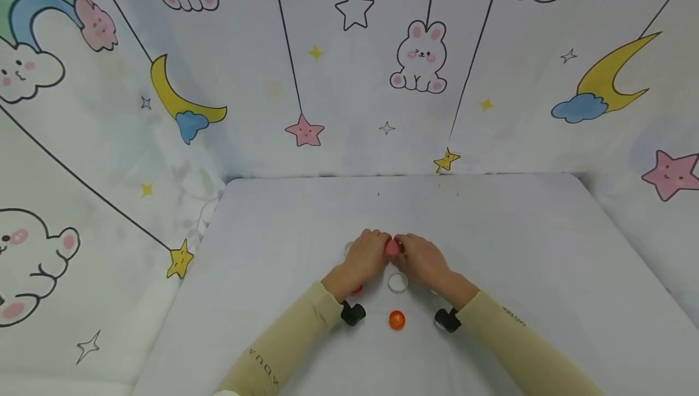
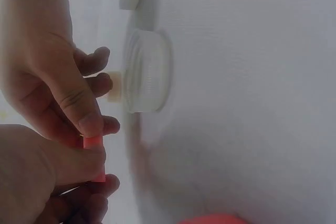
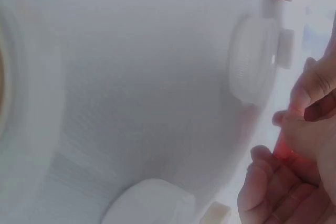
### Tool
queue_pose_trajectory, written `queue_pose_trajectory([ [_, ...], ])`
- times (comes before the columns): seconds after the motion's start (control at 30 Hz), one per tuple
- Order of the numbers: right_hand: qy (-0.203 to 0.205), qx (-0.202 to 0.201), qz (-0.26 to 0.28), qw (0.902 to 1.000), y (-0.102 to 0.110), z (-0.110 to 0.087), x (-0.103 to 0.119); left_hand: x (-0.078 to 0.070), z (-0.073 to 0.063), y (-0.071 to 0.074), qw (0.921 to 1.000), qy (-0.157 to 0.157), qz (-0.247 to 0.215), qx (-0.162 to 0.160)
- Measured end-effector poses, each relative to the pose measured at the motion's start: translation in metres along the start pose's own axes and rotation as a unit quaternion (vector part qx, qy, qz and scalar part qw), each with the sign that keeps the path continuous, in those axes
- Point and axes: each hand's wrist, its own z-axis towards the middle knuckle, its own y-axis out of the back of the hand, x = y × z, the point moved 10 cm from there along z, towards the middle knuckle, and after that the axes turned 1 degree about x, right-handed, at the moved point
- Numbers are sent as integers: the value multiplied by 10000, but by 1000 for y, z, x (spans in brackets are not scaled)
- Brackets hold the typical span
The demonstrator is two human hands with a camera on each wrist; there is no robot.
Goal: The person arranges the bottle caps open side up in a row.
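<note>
Both hands meet over the table's middle around a small pinkish-red cap (image 1: 392, 248). My left hand (image 1: 367, 256) pinches one side of it, thumb toward me. On the other side my right hand (image 1: 426, 261) pinches it too, its other fingers loosely curled in the right wrist view. Fingers cover much of the held cap (image 2: 94, 142). Just below the hands lies a clear whitish ridged cap (image 1: 398, 282), seen side-on in the left wrist view. Nearer to me sits an orange cap (image 1: 397, 320), hollow side up. A red cap (image 1: 357, 290) shows partly beside my left wrist.
A whitish cap (image 1: 347, 248) is partly hidden behind the left hand. Another white cap (image 3: 149, 205) lies near the right hand. Small pale pieces (image 2: 114, 86) stand beyond the ridged cap. The white table (image 1: 284, 220) meets a cartoon-printed backdrop (image 1: 349, 80).
</note>
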Motion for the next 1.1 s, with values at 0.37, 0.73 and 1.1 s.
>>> queue_pose_trajectory([
  [0.37, 53, -217, 21, 9997, 14, 1, 1, -2, 4, 8, 9999, 22, -135, 84],
  [0.73, -243, -136, 335, 9990, 7, 0, -10, 1, 2, 3, 9977, 226, -617, 135],
  [1.1, 111, -718, 556, 9958, 19, 1, -3, 16, 6, 2, 9812, 640, -1820, 11],
])
